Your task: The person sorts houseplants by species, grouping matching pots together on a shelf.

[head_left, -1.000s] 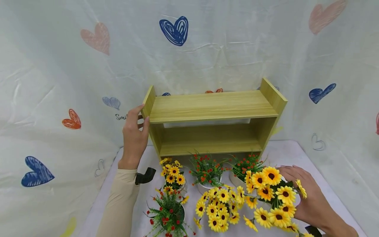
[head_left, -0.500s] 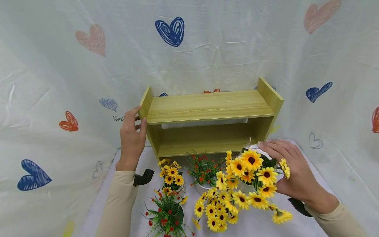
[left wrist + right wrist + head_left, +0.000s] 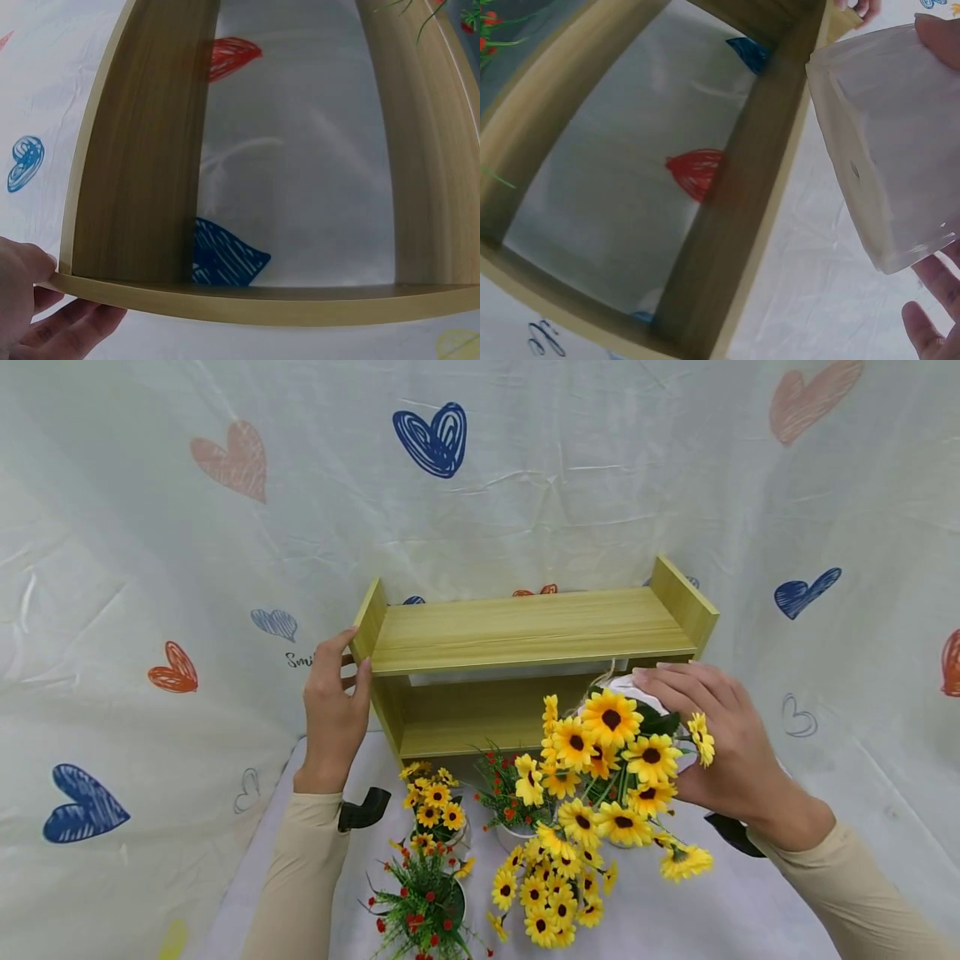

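In front of the shelf, our right hand grips the white flower pot; we judge it light, stiff, perhaps slippery, best held by its walls. At the shelf's left end, our left hand pinches the edge.

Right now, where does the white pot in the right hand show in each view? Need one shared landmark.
Head: white pot right of centre, partly hidden by its sunflowers.
Left wrist: not in it.
Right wrist: white pot at upper right, cut by the right edge.
Shared landmark: two-tier wooden shelf.
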Demonstrator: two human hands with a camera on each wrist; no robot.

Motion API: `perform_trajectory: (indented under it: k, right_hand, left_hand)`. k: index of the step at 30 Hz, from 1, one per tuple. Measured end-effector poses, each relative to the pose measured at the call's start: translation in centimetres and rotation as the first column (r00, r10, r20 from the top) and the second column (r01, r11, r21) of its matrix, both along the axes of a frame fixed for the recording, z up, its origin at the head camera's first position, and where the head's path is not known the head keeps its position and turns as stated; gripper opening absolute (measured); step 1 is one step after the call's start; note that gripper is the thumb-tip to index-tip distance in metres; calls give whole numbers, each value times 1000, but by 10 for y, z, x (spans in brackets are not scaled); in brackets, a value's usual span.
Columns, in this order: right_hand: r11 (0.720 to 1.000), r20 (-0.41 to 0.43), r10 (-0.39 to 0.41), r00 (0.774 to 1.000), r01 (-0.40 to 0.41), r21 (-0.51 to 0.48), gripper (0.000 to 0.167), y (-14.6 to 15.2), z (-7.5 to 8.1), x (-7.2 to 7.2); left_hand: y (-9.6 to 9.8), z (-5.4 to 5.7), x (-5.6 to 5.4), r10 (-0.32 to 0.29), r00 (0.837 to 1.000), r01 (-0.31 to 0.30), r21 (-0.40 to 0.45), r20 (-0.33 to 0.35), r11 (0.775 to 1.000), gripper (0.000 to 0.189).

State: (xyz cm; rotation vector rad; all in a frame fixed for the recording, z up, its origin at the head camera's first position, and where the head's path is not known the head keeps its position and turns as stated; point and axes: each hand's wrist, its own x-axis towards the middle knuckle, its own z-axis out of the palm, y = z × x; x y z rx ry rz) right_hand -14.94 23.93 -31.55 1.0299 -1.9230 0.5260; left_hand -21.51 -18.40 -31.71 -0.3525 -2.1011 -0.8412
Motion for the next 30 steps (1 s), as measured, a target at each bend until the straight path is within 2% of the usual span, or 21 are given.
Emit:
perform_trajectory:
  k: [7, 15, 20, 24, 27, 30]
  right_hand:
    - [998, 2, -3, 1000, 3, -61, 94, -11, 24, -14]
    - [992, 18, -68, 998, 70, -102, 93, -20, 46, -34]
    - [985, 71, -122, 990, 129, -110, 95, -20, 56, -47]
    - [974, 128, -194, 973, 206, -94, 88, -19, 61, -56]
    - [956, 169, -267, 949, 283, -80, 84, -19, 64, -62]
    - [934, 208, -323, 923, 346, -86, 71, -20, 66, -69]
  left_hand:
    - [-1, -1, -1, -10, 1000, 9, -3, -14, 1000, 42]
    - [-1, -1, -2, -7, 1000, 7, -3, -10, 1000, 41]
    - [-1, -1, -1, -3, 1000, 3, -3, -10, 1000, 41]
    - [-1, -1, -1, -4, 1000, 4, -6, -12, 1000, 41]
    - [-1, -1, -1, -4, 1000, 4, -5, -12, 1000, 41]
    - [-2, -2, -2, -3, 1000, 3, -1, -10, 1000, 41]
